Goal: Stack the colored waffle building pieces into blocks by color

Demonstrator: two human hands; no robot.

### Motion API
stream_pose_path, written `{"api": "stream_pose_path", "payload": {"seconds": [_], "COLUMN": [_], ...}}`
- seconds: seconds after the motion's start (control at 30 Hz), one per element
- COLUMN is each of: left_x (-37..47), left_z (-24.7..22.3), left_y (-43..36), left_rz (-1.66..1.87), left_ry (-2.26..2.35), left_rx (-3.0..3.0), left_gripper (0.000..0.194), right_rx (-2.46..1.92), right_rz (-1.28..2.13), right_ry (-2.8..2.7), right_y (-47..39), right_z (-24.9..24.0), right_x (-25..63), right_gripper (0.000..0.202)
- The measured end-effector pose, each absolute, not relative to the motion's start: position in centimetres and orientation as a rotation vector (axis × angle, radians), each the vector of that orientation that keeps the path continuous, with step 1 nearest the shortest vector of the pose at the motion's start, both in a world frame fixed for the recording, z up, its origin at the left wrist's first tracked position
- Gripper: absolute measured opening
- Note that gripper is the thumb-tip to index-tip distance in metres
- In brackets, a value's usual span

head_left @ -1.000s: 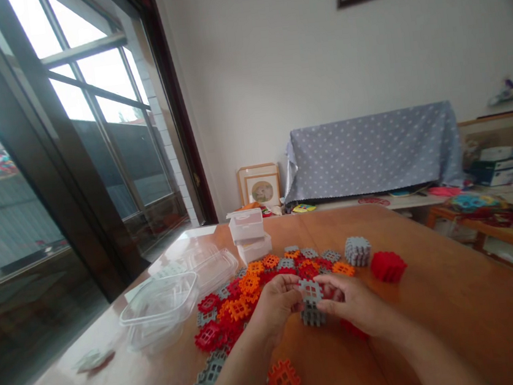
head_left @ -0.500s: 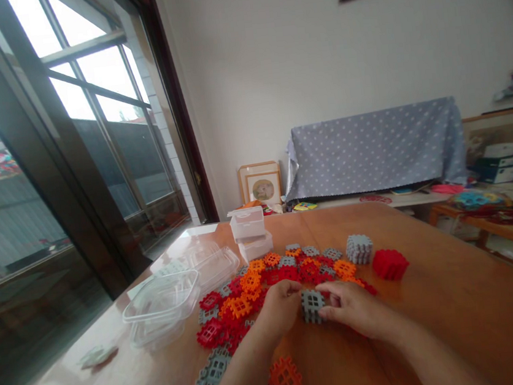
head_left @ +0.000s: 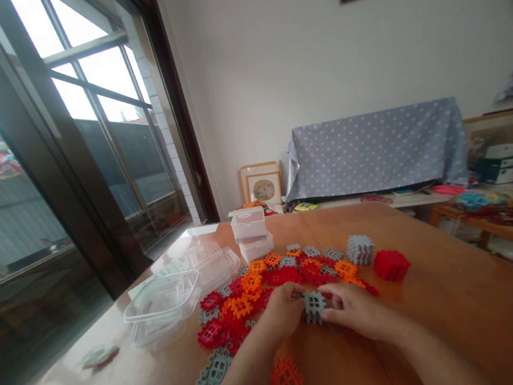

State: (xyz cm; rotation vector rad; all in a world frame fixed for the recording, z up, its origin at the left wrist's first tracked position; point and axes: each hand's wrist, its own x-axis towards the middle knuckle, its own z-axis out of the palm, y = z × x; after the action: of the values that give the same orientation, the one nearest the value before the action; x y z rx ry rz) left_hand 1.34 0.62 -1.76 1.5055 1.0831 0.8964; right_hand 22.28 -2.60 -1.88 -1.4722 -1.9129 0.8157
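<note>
A small grey stack of square waffle-shaped interlocking tiles (head_left: 314,307) is between my two hands, low over the wooden table. My right hand (head_left: 350,307) grips its right side between thumb and fingers. At its left side, my left hand (head_left: 284,308) has thumb and fingertips closed against the edge; its fingertips are partly hidden. Behind the hands spreads a pile of loose red, orange and grey tiles (head_left: 251,284). One orange tile (head_left: 287,382) lies near me, beside my left forearm.
A grey tile stack (head_left: 360,250) and a red tile stack (head_left: 391,265) stand at the right. Clear plastic tubs (head_left: 161,296) and lids are on the left. Two white boxes (head_left: 248,225) are stacked behind the pile. A small pale packet (head_left: 99,356) lies at far left.
My left hand has come closer to the grey stack, now meeting its left edge. Both hands stay at nearly the same place, and the stack is slightly turned.
</note>
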Motion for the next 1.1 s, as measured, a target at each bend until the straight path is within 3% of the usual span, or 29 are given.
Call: {"api": "stream_pose_path", "payload": {"seconds": [0.17, 0.37, 0.7, 1.1], "left_x": [1.3, 1.1, -1.4, -2.8], "left_z": [-2.1, -2.4, -0.1, 0.8], "left_y": [0.8, 1.2, 2.6, 3.2], "left_rz": [0.882, 0.893, 1.116, 1.229], "left_ry": [1.106, 1.118, 1.216, 1.195], "left_rx": [1.535, 1.557, 1.471, 1.401], "left_gripper": [0.023, 0.024, 0.012, 0.022], "right_rx": [-1.426, -1.472, -1.717, -2.054], "right_rz": [0.879, 0.810, 0.441, 0.244], "right_ry": [-1.941, -1.842, -1.594, -1.681], "right_y": [-2.7, -2.3, 0.2, 1.6], "right_z": [-1.7, -1.8, -3.3, -3.9], "right_x": [22.2, 22.9, 26.5, 25.7], "right_gripper": [0.040, 0.061, 0.044, 0.033]}}
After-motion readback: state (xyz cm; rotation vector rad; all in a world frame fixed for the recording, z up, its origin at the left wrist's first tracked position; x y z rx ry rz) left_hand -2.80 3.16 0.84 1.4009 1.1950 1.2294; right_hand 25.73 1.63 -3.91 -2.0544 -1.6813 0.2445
